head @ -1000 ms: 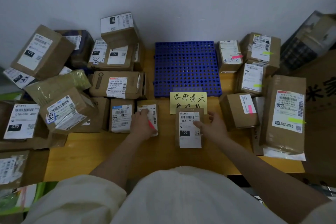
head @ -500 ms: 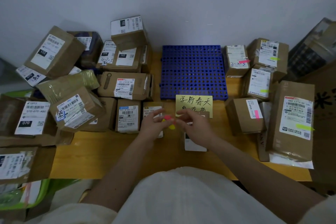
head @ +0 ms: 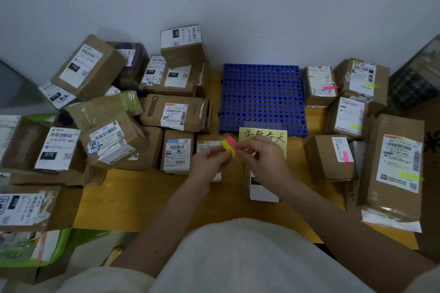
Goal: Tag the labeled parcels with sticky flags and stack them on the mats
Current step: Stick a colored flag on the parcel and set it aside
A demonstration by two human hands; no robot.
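My left hand [head: 209, 159] holds a small pad of pink and yellow sticky flags [head: 229, 145] above the table. My right hand [head: 264, 158] pinches the pad's right edge with thumb and forefinger. Below my right hand lies a small brown parcel with a white label [head: 263, 189], partly hidden by that hand. A blue perforated mat [head: 262, 96] lies at the back centre with nothing on it. A yellow handwritten note [head: 263, 137] sits at the mat's front edge. Parcels on the right bear flags, such as a large one [head: 396, 166] with a yellow flag.
A heap of several unflagged brown parcels [head: 112, 140] fills the left side of the wooden table [head: 147, 197]. Flagged parcels [head: 331, 159] crowd the right side. A grey wall stands behind. A green bag [head: 54, 250] lies at the lower left, off the table.
My left hand lifted the flag pad off the table and my right hand left the parcel; both now meet on the pad above the table. The camera view shifted slightly.
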